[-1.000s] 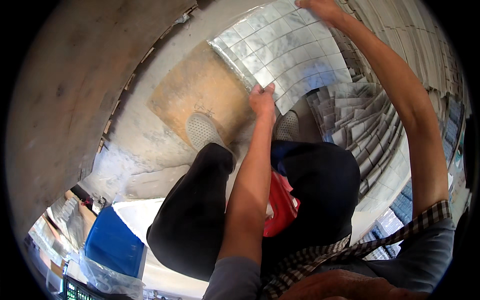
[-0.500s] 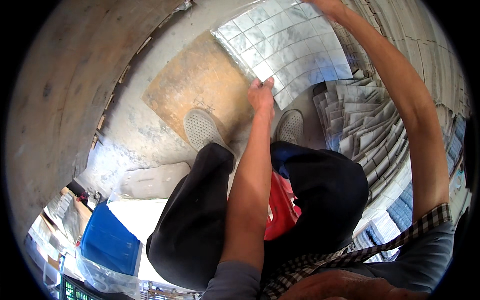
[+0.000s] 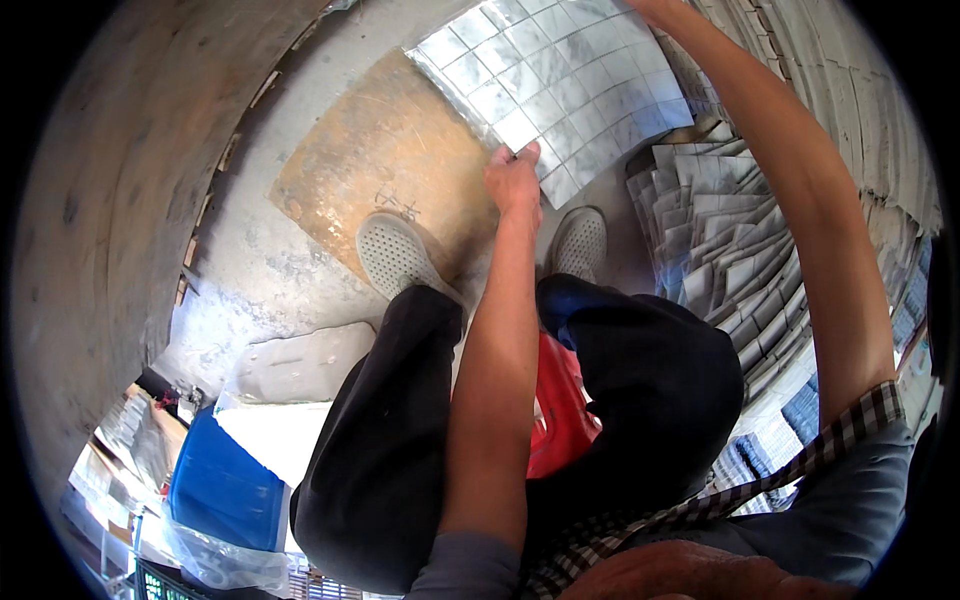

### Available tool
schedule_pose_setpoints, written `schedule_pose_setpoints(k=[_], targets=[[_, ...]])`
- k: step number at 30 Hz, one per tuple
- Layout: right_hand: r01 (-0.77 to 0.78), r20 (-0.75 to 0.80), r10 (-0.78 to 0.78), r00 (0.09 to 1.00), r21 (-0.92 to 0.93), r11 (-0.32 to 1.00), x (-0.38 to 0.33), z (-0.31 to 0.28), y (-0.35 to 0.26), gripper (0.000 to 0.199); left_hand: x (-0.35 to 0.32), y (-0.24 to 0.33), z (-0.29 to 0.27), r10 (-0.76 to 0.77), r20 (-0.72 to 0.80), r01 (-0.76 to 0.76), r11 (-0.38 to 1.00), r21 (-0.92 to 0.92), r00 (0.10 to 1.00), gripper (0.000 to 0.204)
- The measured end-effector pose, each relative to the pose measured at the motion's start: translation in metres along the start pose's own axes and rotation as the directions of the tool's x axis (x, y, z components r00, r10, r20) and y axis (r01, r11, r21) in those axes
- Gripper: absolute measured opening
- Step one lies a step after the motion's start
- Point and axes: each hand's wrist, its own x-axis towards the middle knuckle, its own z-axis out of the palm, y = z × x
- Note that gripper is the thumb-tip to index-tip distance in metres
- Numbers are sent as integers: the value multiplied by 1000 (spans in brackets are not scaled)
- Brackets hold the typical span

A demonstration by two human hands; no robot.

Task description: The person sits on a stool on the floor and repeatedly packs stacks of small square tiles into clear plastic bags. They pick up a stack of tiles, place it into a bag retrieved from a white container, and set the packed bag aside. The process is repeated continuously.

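A sheet of square grey-and-white marbled mosaic tiles (image 3: 570,85) is tilted ahead of me, over the far right part of a brown board on the floor (image 3: 390,150). My left hand (image 3: 513,183) is closed on the sheet's near left edge, thumb and fingers pinching it. At the sheet's far right edge is my right hand (image 3: 655,8), mostly cut off by the top of the picture, so its fingers are hidden. Beside my right knee, a fanned stack of similar tile sheets (image 3: 725,220) leans in overlapping layers.
My shoes (image 3: 395,250) rest by the board's near edge. A large wooden panel (image 3: 110,200) rises along the left. A blue bin (image 3: 225,485) and clear plastic film (image 3: 220,555) lie at lower left. Something red (image 3: 560,410) sits between my legs. More stacked sheets (image 3: 850,110) line the far right.
The tile sheet has shifted slightly left and up in the picture, with my left hand still on its edge. My right hand has slid further out of the top.
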Motion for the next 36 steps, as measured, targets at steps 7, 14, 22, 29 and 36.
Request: schedule_pose_setpoints(k=[7, 14, 22, 29, 36], targets=[[43, 215, 12, 977, -247, 968, -12, -6, 41, 38, 19, -10, -6, 27, 44, -28, 999, 28, 999, 19], [16, 386, 107, 916, -301, 954, -60, -10, 100, 53, 19, -1, -6, 51, 62, -62, 979, 192, 997, 20], [-11, 273, 63, 960, -188, 982, -96, -4, 101, 77, 19, 7, -9, 78, 45, -90, 909, 406, 996, 27], [-27, 333, 90, 938, -189, 982, -88, -4, 106, 75, 30, -1, -11, 112, 32, -115, 904, 413, 993, 30], [-74, 337, 80, 938, -30, 997, -87, -1, 122, 74, 38, -9, -13, 193, 115, -224, 848, 480, 975, 30]])
